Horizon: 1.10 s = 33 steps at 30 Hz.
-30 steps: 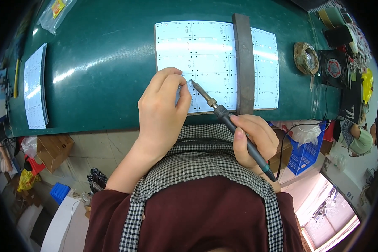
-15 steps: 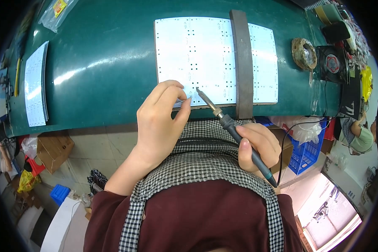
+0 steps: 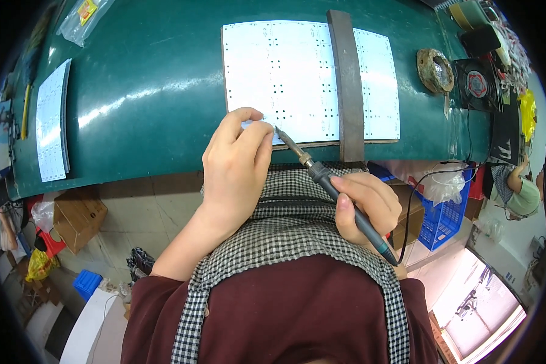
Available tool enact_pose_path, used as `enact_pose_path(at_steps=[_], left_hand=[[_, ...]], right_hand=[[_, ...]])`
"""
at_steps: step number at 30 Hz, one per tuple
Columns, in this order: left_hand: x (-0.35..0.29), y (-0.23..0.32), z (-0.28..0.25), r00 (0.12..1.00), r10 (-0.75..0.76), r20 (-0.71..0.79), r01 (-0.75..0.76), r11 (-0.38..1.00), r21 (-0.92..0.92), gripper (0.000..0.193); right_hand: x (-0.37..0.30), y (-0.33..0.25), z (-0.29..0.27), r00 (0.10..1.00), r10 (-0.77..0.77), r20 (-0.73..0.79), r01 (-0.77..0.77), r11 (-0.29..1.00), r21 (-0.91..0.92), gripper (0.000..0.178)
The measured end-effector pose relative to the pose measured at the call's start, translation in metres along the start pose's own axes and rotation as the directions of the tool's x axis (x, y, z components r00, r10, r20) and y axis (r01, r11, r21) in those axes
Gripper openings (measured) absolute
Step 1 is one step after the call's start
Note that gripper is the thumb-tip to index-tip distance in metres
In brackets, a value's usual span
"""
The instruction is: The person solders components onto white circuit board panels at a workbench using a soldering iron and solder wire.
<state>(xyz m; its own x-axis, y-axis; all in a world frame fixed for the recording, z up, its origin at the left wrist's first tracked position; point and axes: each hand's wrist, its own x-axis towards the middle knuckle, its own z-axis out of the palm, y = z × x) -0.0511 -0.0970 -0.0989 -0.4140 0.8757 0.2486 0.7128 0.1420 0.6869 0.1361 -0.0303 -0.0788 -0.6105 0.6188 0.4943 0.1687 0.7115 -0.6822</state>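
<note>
My right hand (image 3: 370,203) is wrapped round the dark handle of a soldering iron (image 3: 323,176). The iron's metal tip slants up to the left and meets the near part of a white circuit board panel (image 3: 309,73), close to its left side. Just left of the tip, my left hand (image 3: 233,155) is over the panel's near left corner with its fingers curled in a pinch. Those fingers hide whatever is between them. Across the right part of the panel lies a dark flat bar (image 3: 347,85).
Another stack of white panels (image 3: 53,121) sits on the green tabletop (image 3: 145,60) at the left. Toward the right are a round, crusted holder (image 3: 435,71) and a small black fan (image 3: 474,85). A black cable (image 3: 409,212) trails from the iron. A blue crate (image 3: 440,224) stands below the table.
The iron's tip has shifted slightly left, toward my left hand. My left fingers have drawn closer together and moved a little up the panel. The panel and bar appear slightly higher in view.
</note>
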Motion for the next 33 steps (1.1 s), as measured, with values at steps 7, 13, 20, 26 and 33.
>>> enact_pose_path(at_steps=[7,13,20,26,33], left_hand=[[0.001,-0.003,-0.005,0.997,-0.069,0.018,0.071,0.991,-0.114,0.006],[0.005,0.002,-0.02,0.984,-0.151,0.091,0.167,0.964,-0.208,0.005],[0.014,-0.017,-0.034,0.93,-0.363,-0.057,0.343,0.913,-0.222,0.013],[0.026,-0.03,-0.026,0.92,-0.391,-0.006,0.388,0.914,-0.118,0.014],[0.038,-0.025,-0.016,0.917,-0.399,0.017,0.399,0.91,-0.112,0.013]], right_hand=[[-0.006,0.001,-0.005,0.999,-0.006,0.045,0.006,1.0,-0.009,0.017],[-0.006,0.013,-0.013,0.942,0.327,-0.073,-0.304,0.926,0.221,0.035],[0.06,0.039,-0.002,0.982,0.189,-0.021,-0.163,0.779,-0.605,0.04],[0.072,0.055,0.02,0.946,0.324,-0.013,-0.294,0.842,-0.452,0.03],[0.051,0.065,-0.053,0.97,0.175,-0.166,-0.232,0.865,-0.446,0.029]])
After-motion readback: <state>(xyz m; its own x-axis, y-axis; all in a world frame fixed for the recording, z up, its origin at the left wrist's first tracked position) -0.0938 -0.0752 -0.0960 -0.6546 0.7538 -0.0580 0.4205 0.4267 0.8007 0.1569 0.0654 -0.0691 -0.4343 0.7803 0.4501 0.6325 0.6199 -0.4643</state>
